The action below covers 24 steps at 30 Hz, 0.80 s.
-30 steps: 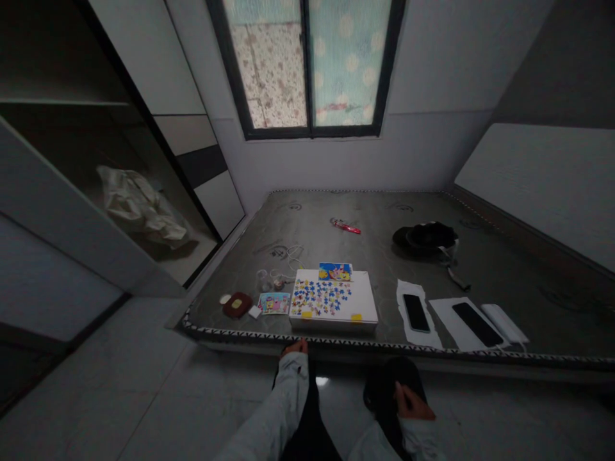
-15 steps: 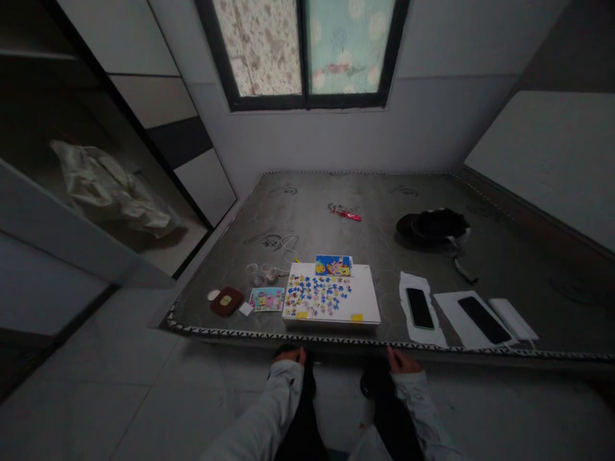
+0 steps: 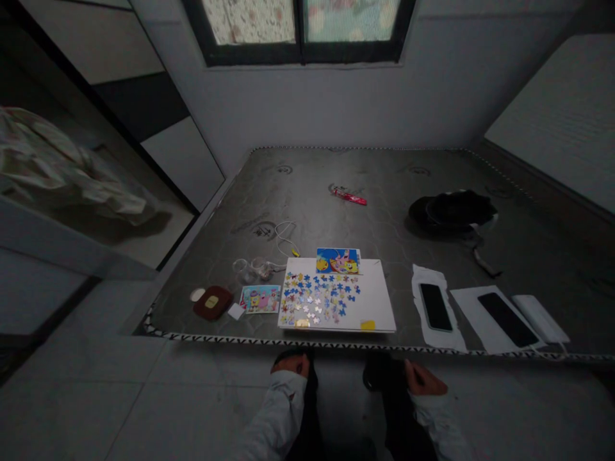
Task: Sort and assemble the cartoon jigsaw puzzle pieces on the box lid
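Note:
My left hand [image 3: 291, 365] hangs below the front edge of a grey mattress, fingers curled inward, with nothing visible in it. Further right, my right hand [image 3: 426, 379] is also low, in front of the edge, its thumb and fingers drawn together around a dark gap. Neither hand touches the things above. Nearest to them lies a white box [image 3: 377, 301] with many loose jigsaw pieces [image 3: 317, 296] spread over its left and middle. A cartoon picture card [image 3: 338, 260] rests at the box's back edge. Another cartoon card [image 3: 261, 299] lies just left of the box.
On the mattress [image 3: 307, 205] lie a brown case [image 3: 213, 302], clear round containers [image 3: 253, 269], a white cable [image 3: 284, 238] and a red packet [image 3: 350, 196]. To the right are a black cap [image 3: 451, 214], a phone [image 3: 435, 307], a dark slab [image 3: 508, 319] and a white block [image 3: 540, 318].
The view has tilted down and come closer to the mattress. My right hand has shifted to the right, away from my left. The things on the mattress have stayed in place.

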{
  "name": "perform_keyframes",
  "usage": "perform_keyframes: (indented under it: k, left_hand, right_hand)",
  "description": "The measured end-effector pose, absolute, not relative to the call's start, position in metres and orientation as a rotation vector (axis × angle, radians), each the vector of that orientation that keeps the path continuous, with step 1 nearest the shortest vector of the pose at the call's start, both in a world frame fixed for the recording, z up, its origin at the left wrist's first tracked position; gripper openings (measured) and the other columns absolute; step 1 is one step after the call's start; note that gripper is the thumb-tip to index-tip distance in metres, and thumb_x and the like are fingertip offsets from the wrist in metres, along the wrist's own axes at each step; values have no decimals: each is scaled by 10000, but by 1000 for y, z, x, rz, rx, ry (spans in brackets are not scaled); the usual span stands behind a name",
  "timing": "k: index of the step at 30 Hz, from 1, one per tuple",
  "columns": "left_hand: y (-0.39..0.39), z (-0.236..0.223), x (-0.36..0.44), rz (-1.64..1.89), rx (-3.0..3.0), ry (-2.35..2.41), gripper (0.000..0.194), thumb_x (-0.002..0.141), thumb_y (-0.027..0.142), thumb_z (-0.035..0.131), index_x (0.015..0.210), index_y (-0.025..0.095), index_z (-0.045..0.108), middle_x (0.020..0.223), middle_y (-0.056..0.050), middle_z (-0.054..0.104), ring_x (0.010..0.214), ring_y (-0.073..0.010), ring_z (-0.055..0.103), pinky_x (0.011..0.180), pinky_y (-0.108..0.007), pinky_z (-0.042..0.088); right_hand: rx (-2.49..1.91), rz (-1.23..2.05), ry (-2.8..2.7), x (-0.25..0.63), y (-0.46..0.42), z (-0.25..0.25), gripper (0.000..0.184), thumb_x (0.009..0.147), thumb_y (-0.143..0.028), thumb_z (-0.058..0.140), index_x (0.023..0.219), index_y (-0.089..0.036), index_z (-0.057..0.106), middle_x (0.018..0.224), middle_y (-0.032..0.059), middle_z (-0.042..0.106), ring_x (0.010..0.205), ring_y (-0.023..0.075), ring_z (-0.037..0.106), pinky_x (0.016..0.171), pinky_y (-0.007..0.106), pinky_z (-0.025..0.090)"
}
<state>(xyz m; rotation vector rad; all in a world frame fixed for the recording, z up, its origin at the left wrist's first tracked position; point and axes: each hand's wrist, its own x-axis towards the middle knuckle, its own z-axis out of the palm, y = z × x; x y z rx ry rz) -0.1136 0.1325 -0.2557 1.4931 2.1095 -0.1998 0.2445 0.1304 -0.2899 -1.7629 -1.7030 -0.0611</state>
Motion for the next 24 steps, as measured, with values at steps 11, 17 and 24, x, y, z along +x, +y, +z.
perform_keyframes:
  k: [11,17,24]
  left_hand:
    - [129,-271,-126,-203,1522,2110,449,1045,367,445,836,239,822,970,-26,824,915,-172,724,704,-256,402]
    - [131,-272,-127,-216,1532,2107,446,1044,376,450,830,250,820,953,-16,824,910,-171,728,679,-260,395]
    - [134,-273,-121,-204,1550,2078,413,1035,371,479,860,235,827,976,-42,821,930,-182,734,702,-265,422]
  right_hand:
    - [-1711,-96,-1703,218,157,-276,522,1029,-484,517,647,-212,746,619,44,723,509,130,598,571,267,417]
    - [-1662,-44,-1773,194,221,-248,468,1018,-488,520,707,-207,730,635,18,706,548,105,599,555,232,387]
    - [-1720,64,-1769,135,299,-230,452,985,-581,544,876,-188,739,670,4,661,571,103,548,534,235,325]
